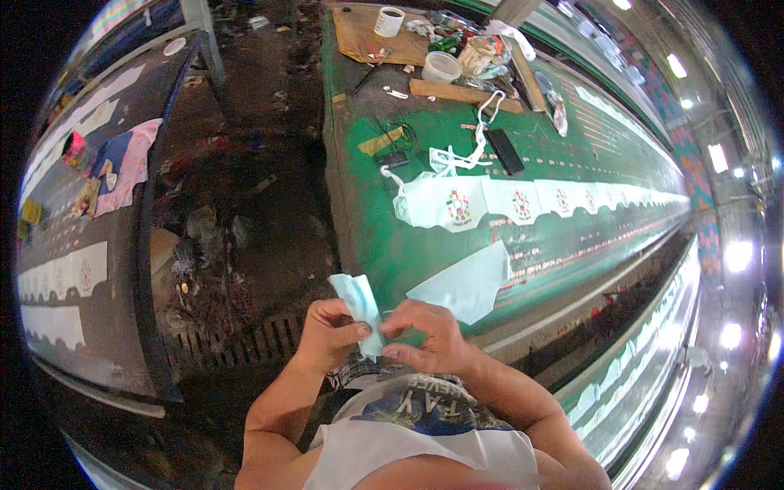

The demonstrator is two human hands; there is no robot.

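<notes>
A folded strip of pale blue cloth is upright in front of my body. My left hand is closed round its left side, thumb pressed across its lower front. At the strip's lower right edge, the curled fingers and thumb of my right hand meet the cloth; the fingertips partly hide their grip. Just beyond that hand, a flat pale blue cloth piece lies on the green table. Farther back, a row of white cloth pieces with round coloured prints runs off to the right.
A black phone and a tangled white strap lie behind the row. At the far end are a white mug, a plastic tub, wooden strips and rags. To the left stands another long table bearing cloth pieces.
</notes>
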